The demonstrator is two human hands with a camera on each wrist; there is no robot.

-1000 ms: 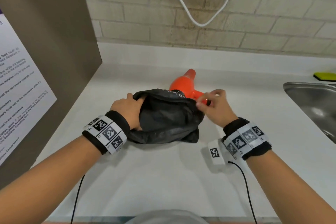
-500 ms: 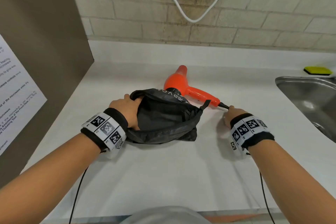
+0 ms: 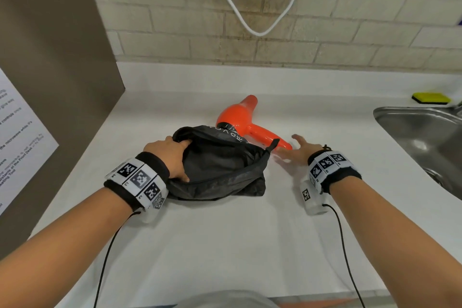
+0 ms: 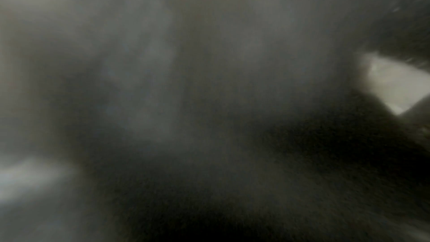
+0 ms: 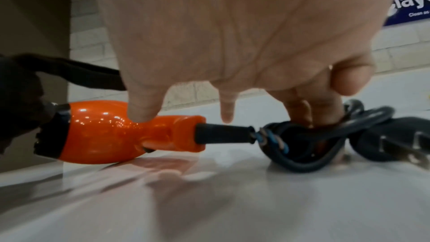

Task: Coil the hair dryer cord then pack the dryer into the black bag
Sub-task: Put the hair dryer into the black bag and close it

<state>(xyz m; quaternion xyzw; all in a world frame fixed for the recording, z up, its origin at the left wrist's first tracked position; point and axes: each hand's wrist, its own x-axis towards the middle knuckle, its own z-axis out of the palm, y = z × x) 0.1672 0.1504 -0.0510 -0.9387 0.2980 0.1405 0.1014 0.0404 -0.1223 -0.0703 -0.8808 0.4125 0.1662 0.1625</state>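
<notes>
While the left hand [image 3: 170, 157] grips the black bag's [image 3: 220, 170] rim, the right hand [image 3: 297, 151] hovers spread over the dryer's [image 3: 246, 122] handle, coiled cord [image 5: 325, 135] under its fingers on the worktop [image 3: 225, 245].

White counter [image 3: 225, 245] w/ steel sink [image 3: 420, 130], brick wall [image 3: 175, 20] behind.

I see a white countertop [image 3: 225, 245]. On it, at my left hand's [image 3: 170, 157] grip, lies the black bag [image 3: 220, 172]. Behind it lies the orange hair dryer [image 3: 240, 120], and its coiled cord [image 5: 325, 135] lies under my right hand [image 3: 300, 151].
</notes>
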